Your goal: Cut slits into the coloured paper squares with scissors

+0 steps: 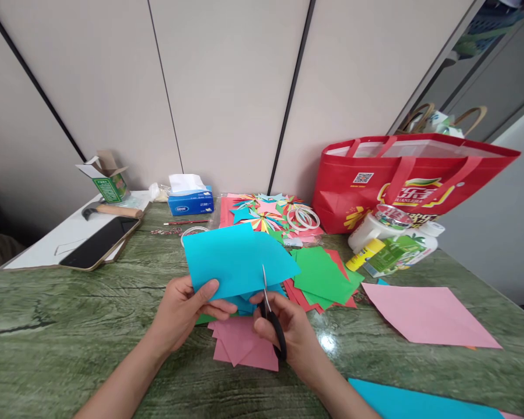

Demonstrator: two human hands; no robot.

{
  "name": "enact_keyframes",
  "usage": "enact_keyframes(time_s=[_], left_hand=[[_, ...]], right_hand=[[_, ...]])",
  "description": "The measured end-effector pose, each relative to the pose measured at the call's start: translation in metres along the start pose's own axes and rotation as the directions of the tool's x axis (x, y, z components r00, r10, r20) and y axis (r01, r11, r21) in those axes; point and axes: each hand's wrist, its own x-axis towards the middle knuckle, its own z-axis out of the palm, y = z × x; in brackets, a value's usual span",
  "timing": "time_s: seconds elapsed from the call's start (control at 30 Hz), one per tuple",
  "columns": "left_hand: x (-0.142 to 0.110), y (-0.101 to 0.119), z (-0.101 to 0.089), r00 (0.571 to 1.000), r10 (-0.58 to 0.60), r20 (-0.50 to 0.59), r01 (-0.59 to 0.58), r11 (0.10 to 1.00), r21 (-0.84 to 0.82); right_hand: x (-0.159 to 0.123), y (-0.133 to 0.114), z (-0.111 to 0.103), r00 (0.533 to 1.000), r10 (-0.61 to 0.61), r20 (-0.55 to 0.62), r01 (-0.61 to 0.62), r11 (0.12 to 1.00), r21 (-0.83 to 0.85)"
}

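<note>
A sheet of blue paper (227, 256) is pinched at its lower left corner by my left hand (183, 308), thumb on top. My right hand (288, 326) grips a pair of scissors (271, 323) with black handles. One blade shows in front of the sheet, near its lower edge; a slit runs up from there. Below the sheet lie blue paper pieces (245, 306), partly hidden. Pink paper pieces (240, 343) lie under and between my hands. Right of the sheet, green paper pieces (325, 273) overlap red paper pieces (303, 297).
Pink paper (436, 314) and blue paper (410, 401) lie at right. Behind stand a red bag (344, 186), a glue stick (365, 254) and a tissue box (191, 202). Colourful paper stars (266, 212) lie at the back. A phone (100, 241) and a hammer (113, 210) are at left.
</note>
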Motion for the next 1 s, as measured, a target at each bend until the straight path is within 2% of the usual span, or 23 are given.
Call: enact_keyframes(time_s=[0.47, 1.0], left_hand=[[-0.0001, -0.0025, -0.0014, 1.000, -0.006, 0.013, 0.006, 1.000, 0.004], [-0.0006, -0.0015, 0.0002, 1.000, -0.013, 0.007, 0.013, 1.000, 0.002]], right_hand=[[-0.0003, 0.0005, 0.0012, 0.999, -0.028, -0.019, 0.029, 1.000, 0.008], [0.0001, 0.0010, 0.0013, 0.997, 0.010, -0.078, -0.012, 0.999, -0.030]])
